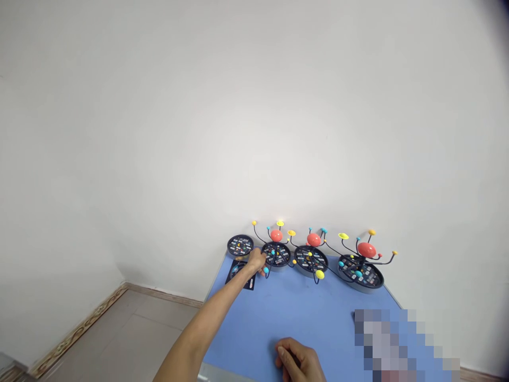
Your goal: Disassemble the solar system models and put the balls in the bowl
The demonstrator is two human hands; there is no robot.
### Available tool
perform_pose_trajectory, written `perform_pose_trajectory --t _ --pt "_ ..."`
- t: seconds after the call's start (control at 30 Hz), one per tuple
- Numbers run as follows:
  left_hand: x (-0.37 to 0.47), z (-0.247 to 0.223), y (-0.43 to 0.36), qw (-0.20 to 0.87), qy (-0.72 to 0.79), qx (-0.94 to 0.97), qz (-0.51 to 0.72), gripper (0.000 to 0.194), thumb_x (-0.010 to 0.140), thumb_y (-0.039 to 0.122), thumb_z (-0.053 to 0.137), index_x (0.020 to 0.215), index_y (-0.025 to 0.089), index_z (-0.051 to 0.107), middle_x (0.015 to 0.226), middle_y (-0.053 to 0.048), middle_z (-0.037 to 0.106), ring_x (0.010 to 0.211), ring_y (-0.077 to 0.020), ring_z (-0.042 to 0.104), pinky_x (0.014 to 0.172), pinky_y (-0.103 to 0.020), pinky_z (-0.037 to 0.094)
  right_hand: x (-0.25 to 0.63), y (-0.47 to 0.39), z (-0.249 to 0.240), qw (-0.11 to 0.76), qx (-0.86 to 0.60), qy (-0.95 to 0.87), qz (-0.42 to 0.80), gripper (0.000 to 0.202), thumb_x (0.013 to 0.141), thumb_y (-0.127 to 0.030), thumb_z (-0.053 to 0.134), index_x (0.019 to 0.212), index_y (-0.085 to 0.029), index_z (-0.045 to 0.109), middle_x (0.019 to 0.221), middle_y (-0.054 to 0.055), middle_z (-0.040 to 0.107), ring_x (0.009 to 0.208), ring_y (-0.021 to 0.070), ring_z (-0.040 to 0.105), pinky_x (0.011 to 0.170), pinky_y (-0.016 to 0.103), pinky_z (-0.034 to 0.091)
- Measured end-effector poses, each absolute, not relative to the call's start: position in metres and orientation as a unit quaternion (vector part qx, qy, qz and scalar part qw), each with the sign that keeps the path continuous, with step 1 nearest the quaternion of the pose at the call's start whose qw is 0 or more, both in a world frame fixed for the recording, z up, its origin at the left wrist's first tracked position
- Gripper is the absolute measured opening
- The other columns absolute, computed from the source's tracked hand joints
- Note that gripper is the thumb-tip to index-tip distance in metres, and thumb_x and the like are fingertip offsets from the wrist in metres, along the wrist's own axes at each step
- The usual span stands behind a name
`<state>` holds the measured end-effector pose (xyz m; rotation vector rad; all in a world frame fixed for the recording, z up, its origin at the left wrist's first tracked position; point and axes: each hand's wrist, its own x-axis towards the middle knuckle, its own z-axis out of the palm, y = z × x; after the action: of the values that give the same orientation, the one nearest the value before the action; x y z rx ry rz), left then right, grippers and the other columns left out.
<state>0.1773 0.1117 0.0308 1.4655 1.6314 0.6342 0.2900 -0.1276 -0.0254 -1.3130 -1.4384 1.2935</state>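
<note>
My left hand (257, 259) reaches to the far side of the table, its fingers closed around the left edge of a solar system model (275, 235). That model has a red ball in the middle, curved black arms with small coloured balls, and a round dark base. Right beside the hand lies a dark printed card (249, 282), partly covered by my wrist and forearm. Behind the card sits a round base (240, 245) without arms. Close to the near edge, my right hand (300, 362) is curled over the table, with nothing visible in its fingers.
Two similar models, one in the middle (314, 240) and one at the right (366, 250), stand in the same row by the wall. The blue table (314, 307) spreads below. A blurred-out patch (384, 345) hides part of its right side. Tiled floor (131, 329) shows at left.
</note>
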Motion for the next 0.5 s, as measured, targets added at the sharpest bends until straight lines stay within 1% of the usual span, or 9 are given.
perform_pose_trajectory --t 0.17,0.33,0.5 --pt "0.173 0.034 0.101 0.420 0.644 0.586 0.255 0.021 0.092 0.019 0.044 0.098 0.007 0.061 0.051 -0.004 0.064 0.043 -0.0219 0.062 0.046 -0.031 0.052 0.292 -0.125 -0.026 0.380 -0.516 -0.561 0.524 0.054 0.081 -0.071 0.048 0.073 -0.018 0.059 0.057 -0.002 0.052 0.049 0.0099 0.043 0.046 0.021 0.035" --pt "0.168 0.032 0.093 0.416 0.639 0.595 0.254 0.024 0.092 0.020 0.044 0.104 0.006 0.060 0.047 -0.002 0.061 0.042 -0.0217 0.062 0.047 -0.032 0.052 0.291 -0.126 -0.022 0.382 -0.522 -0.546 0.533 0.053 0.080 -0.070 0.050 0.073 -0.018 0.058 0.054 -0.004 0.050 0.044 0.0080 0.040 0.045 0.021 0.033" --pt "0.162 0.035 0.081 0.407 0.630 0.612 0.248 0.022 0.090 0.019 0.045 0.099 0.007 0.062 0.043 0.000 0.056 0.038 -0.0191 0.057 0.044 -0.028 0.048 0.289 -0.128 -0.011 0.396 -0.526 -0.535 0.529 0.055 0.075 -0.072 0.052 0.069 -0.018 0.058 0.052 -0.003 0.050 0.044 0.0084 0.041 0.045 0.022 0.034"
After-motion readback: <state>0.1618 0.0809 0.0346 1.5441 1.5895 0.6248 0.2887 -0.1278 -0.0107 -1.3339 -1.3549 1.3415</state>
